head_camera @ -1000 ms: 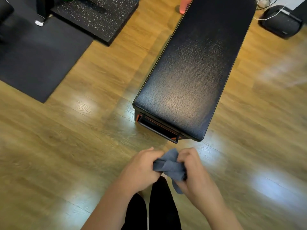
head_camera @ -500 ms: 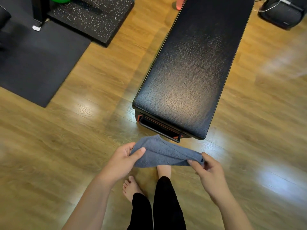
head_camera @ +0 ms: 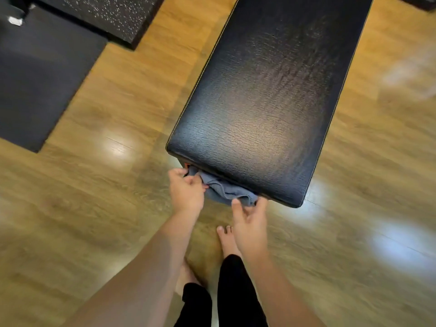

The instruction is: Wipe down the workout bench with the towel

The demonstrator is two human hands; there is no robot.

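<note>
The long black padded workout bench [head_camera: 266,95] runs from the upper right down to its near end in the middle of the view. A grey-blue towel [head_camera: 223,188] is stretched against the bench's near end face, just under the pad's edge. My left hand [head_camera: 186,190] grips the towel's left end by the bench's near left corner. My right hand [head_camera: 250,220] pinches the towel's right end, thumb and fingers on the cloth. The bench's lower frame is hidden behind the towel.
Wooden floor [head_camera: 94,208] surrounds the bench. A dark floor mat [head_camera: 40,86] lies at the left and a speckled black mat [head_camera: 106,13] at the upper left. My bare feet [head_camera: 227,241] and black trouser legs stand just short of the bench end.
Both hands spread the bunched towel out, then carried it forward from in front of my body to the bench's near end. The view has closed in on the bench.
</note>
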